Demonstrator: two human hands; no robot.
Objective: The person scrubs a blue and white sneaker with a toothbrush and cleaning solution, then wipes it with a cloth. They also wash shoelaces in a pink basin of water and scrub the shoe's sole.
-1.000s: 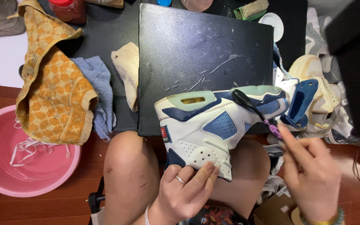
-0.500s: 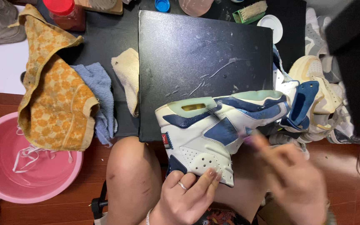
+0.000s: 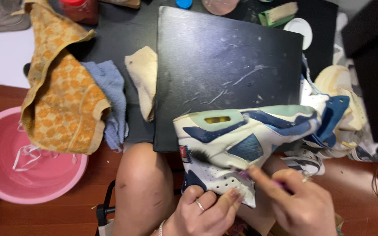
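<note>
We grip the white-and-blue sneaker point(image 3: 246, 148) by its sole with our left hand point(image 3: 206, 212) over our knee, our right hand point(image 3: 302, 205) closed on a small brush point(image 3: 206, 156) scrubbing its side, needing short steady strokes, while left of our hands the pink basin point(image 3: 27, 175) holds water and laces.

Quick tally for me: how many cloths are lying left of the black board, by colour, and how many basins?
Orange patterned cloth: 1
Blue cloth: 1
Cream cloth: 1
Pink basin: 1
Total: 4
</note>
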